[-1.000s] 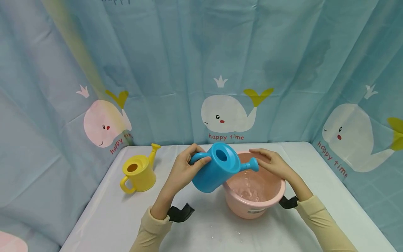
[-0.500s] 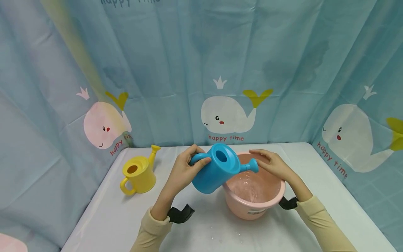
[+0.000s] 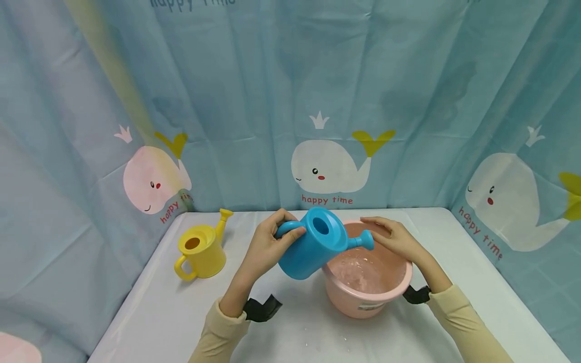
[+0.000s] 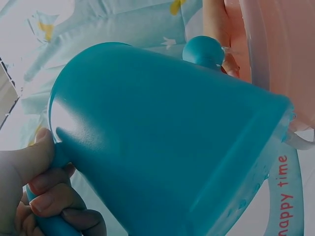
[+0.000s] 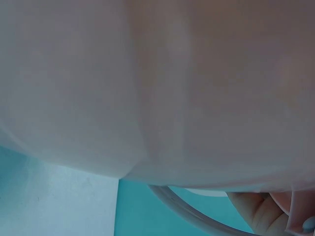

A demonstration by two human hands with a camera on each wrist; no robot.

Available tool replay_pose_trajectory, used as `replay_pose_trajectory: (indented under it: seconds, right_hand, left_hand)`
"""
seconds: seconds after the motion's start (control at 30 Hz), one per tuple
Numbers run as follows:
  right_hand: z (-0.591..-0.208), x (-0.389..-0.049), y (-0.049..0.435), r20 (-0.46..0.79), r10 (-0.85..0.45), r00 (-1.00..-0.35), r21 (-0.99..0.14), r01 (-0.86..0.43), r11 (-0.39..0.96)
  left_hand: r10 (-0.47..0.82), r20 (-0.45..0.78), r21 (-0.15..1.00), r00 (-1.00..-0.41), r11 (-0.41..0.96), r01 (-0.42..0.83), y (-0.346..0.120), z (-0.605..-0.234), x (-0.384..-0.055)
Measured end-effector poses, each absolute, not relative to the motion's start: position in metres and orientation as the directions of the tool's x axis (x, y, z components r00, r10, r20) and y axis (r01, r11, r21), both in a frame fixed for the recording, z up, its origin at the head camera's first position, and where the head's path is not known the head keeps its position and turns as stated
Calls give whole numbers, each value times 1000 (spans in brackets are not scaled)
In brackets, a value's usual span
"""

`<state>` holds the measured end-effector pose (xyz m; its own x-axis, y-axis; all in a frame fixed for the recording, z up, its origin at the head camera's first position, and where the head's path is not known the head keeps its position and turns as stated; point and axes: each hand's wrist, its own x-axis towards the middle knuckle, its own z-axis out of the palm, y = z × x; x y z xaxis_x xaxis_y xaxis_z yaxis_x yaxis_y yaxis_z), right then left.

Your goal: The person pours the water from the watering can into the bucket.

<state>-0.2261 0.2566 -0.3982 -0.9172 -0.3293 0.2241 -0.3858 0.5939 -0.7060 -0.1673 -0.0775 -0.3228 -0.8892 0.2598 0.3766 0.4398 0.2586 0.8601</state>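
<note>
Handle [image 3: 285, 227] looks our best hold: blue watering can [image 3: 308, 253], probably light, stiff, slick when wet, tilts between our left hand [image 3: 267, 243], fingers curled round that handle, and right hand [image 3: 400, 241], gripping pink basin [image 3: 348, 302].

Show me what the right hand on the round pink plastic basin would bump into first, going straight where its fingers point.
Beyond the basin that the right hand touches, probably the blue plastic watering can: in the head view, the hand points that way. Depth is unclear; it might pass behind.

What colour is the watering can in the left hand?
That watering can is blue, best seen in the head view.
</note>
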Motion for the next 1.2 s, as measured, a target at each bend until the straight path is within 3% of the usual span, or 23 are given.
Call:
replay_pose_trajectory:
  seconds: [0.47,1.2]
  right_hand:
    - [-399,-227,256,249,-344,-905,-691,-415,592]
    - [-398,-227,257,252,-344,-905,-677,-419,605]
  left_hand:
    - [223,434,841,-873,248,481,-73,-303,-150]
    - [124,558,793,-820,211,572,-65,-315,-155]
